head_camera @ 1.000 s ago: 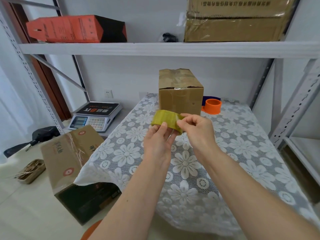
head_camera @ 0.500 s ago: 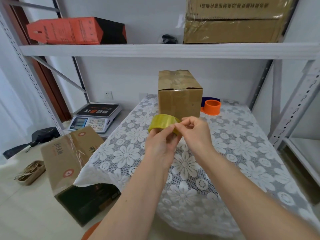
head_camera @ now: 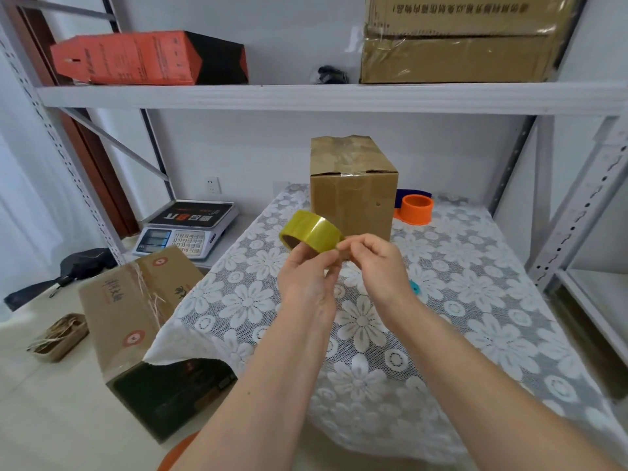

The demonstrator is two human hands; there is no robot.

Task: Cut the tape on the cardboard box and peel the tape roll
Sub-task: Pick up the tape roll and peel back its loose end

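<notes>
One tape roll (head_camera: 311, 234), yellowish and translucent, is held in the air above the near-centre of the table (head_camera: 475, 300), in front of the cardboard box (head_camera: 353, 188). Its core axis runs tilted — the open end faces down and to the left, the banded face up toward the camera. The left hand (head_camera: 306, 280) grips the roll from below, fingers curled round its lower rim. The right hand (head_camera: 373, 263) meets the roll at its right edge, thumb and forefinger pressed together in a pinch on the tape surface; whether a free end is lifted cannot be told. One cardboard box stands upright at the back of the table, clear tape across its top seam. One orange ring-shaped item (head_camera: 416, 209) sits just right of the box. Hands counted: two.
</notes>
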